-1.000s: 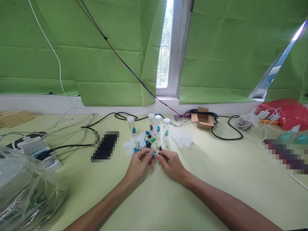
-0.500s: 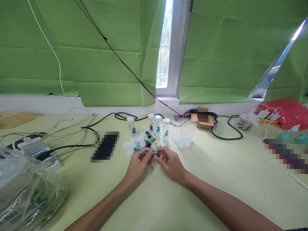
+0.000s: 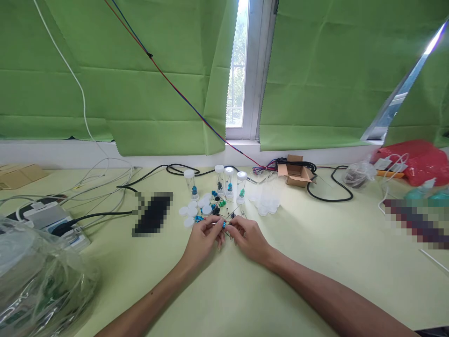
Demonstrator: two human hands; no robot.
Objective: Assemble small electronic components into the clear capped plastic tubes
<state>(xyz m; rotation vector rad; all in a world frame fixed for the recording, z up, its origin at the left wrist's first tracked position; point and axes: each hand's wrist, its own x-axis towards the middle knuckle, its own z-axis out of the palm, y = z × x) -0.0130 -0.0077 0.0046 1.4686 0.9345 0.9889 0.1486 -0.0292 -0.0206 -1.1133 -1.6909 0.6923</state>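
My left hand (image 3: 203,241) and my right hand (image 3: 249,238) meet at the middle of the pale green table (image 3: 315,262). Both pinch a small blue component with thin wire leads (image 3: 223,225) held between their fingertips. Just beyond lie several loose blue, green and black components (image 3: 214,208) and white caps (image 3: 192,211). Behind these stand clear capped tubes (image 3: 228,183), each with a coloured component inside. A cluster of empty clear tubes (image 3: 267,196) stands to their right.
A crinkled plastic bag (image 3: 35,281) fills the near left. A grey device (image 3: 49,217) with cables lies left; a small cardboard box (image 3: 295,172) and black cable (image 3: 329,192) sit behind. Red bag (image 3: 417,161) at far right. Green curtains (image 3: 140,75) hang along the window.
The hands stay together on the blue component, with only slight finger shifts. The view has tilted a little.
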